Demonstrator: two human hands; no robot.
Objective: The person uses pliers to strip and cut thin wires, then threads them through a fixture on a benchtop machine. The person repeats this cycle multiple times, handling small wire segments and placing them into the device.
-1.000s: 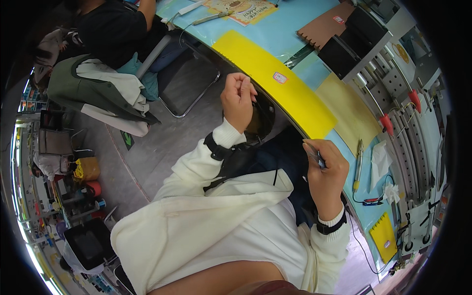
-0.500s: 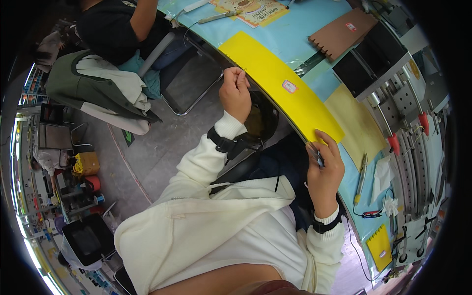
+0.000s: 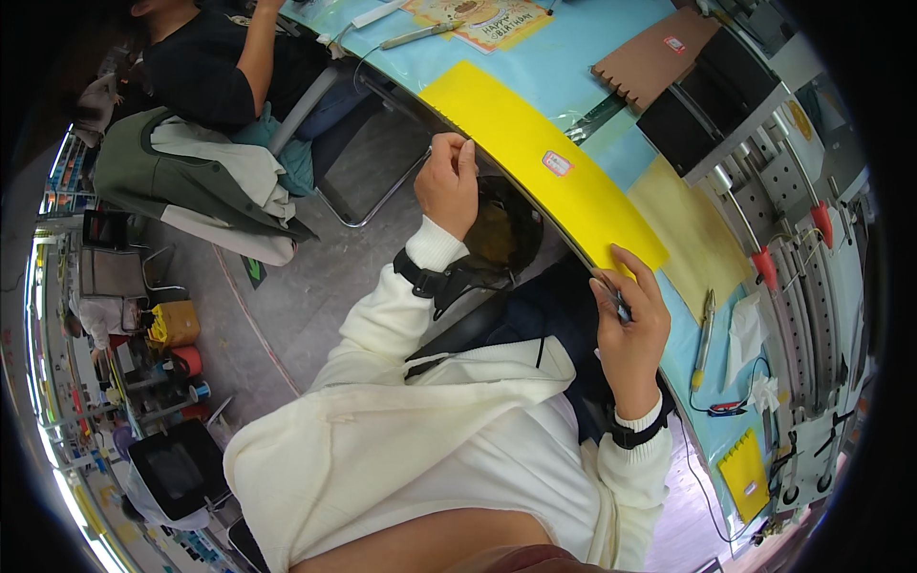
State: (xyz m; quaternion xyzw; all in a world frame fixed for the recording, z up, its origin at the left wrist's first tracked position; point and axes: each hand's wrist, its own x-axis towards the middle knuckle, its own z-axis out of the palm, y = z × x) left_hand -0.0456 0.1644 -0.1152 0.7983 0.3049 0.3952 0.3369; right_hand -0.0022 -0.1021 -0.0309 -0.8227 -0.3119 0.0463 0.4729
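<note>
A long yellow sheet [image 3: 535, 143] with a small white and red label lies along the near edge of the table, small notches in its upper-left edge. My left hand [image 3: 447, 186] is closed at that edge, thumb and forefinger pinched beside the notches. Whatever sits between those fingertips is too small to make out. At the sheet's lower right end, my right hand [image 3: 634, 329] is closed around a small metal tool [image 3: 622, 310], mostly hidden by the fingers. Its forefinger touches the yellow sheet's corner.
A brown notched sheet [image 3: 659, 57] lies at the far right beside a black-and-grey machine [image 3: 712, 105]. A pen-like tool [image 3: 705, 339], a white tissue [image 3: 745, 334] and a smaller yellow notched piece [image 3: 744, 476] are on the right. Another person [image 3: 205, 67] sits at upper left.
My left hand has drawn slightly left and down along the sheet's edge, still pinched. My right hand stays in nearly the same place, and the whole view has shifted a little.
</note>
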